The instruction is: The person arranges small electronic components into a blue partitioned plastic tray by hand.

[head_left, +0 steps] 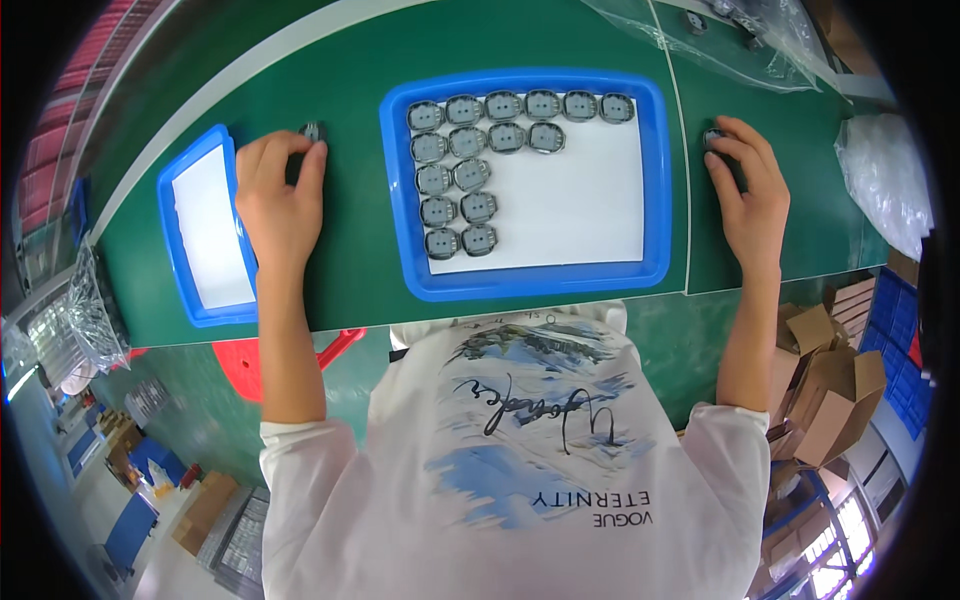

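Note:
My left hand is over the table between the two trays, its thumb and fingertips closed on a small dark grey rounded housing. Out to the right of the large tray, my right hand pinches a similar grey housing between thumb and fingers, partly hidden by them. Between my hands lies a blue-rimmed tray with a white bottom. Several grey watch-case-like housings stand in it in rows, along its far side and its left side. The right front part of its white sheet is bare.
A smaller blue tray with a white sheet lies left, beside my left hand. Clear plastic bags with grey parts are at the far right, and a bubble-wrap bundle sits at the right edge. Cardboard boxes and a red stool stand below.

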